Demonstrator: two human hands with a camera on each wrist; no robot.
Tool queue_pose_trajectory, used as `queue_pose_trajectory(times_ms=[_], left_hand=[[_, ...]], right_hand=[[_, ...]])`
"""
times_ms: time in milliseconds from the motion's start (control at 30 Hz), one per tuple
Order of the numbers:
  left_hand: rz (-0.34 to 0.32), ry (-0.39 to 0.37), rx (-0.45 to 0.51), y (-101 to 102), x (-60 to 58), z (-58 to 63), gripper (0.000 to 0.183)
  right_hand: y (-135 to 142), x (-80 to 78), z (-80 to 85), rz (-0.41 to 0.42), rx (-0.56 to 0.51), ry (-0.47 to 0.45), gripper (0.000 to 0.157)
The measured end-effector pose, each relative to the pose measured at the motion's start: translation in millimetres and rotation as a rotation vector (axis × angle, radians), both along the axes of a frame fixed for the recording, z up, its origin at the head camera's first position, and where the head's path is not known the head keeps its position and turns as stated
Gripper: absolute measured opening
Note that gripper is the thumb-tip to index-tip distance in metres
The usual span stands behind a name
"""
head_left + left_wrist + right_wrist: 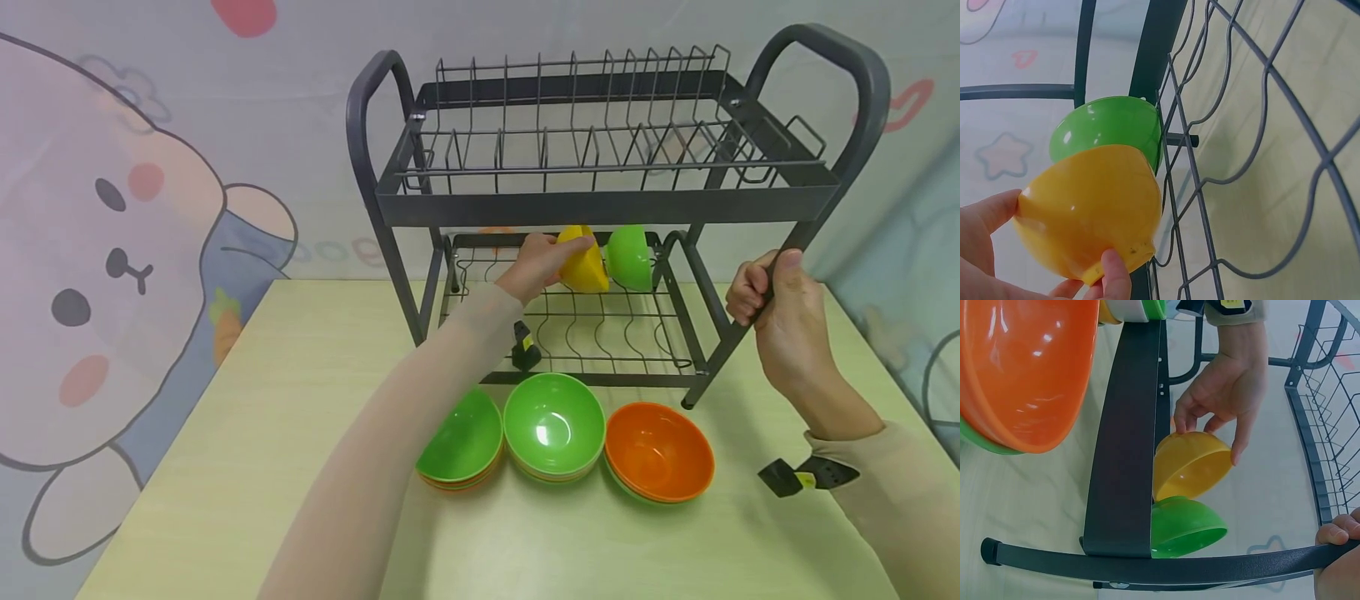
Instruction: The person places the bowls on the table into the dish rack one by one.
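Note:
My left hand (542, 265) pinches a yellow bowl (581, 265) on the lower tier of a dark metal dish rack (600, 205). In the left wrist view the yellow bowl (1094, 209) is tilted on its side against the wires, thumb and fingers about its rim and base. Just to its right a green bowl (630, 258) stands on edge in the same tier. My right hand (787, 321) grips the rack's right front leg. The right wrist view shows the yellow bowl (1194, 465) beside the green one (1188, 528).
Before the rack, on the pale table (300, 400), stand three bowl stacks: a green-topped stack (465, 442) partly behind my left forearm, another green-topped stack (553, 425), and an orange-topped stack (660, 450). The rack's upper wire tier (585, 171) overhangs the lower one.

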State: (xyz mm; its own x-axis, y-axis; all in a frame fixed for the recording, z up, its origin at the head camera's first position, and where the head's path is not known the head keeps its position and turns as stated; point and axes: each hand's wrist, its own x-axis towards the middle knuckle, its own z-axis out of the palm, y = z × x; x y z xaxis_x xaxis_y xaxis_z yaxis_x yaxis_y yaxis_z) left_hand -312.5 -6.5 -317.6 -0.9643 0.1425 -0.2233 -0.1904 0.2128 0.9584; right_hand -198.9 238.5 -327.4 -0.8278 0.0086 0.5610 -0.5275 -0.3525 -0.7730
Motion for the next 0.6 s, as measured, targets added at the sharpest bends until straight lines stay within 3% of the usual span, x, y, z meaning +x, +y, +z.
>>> queue_pose_trajectory(times_ms=[367, 600], left_hand=[[-0.004, 0.069, -0.002, 7.1, -1.4, -2.6, 0.044], [0.004, 0.137, -0.127, 12.7, -4.4, -4.9, 0.044]], right_hand=[[0.1, 0.4, 0.0, 0.016, -0.013, 0.007, 0.047], [-0.1, -0.1, -0.6, 0.005, -0.01, 0.002, 0.047]])
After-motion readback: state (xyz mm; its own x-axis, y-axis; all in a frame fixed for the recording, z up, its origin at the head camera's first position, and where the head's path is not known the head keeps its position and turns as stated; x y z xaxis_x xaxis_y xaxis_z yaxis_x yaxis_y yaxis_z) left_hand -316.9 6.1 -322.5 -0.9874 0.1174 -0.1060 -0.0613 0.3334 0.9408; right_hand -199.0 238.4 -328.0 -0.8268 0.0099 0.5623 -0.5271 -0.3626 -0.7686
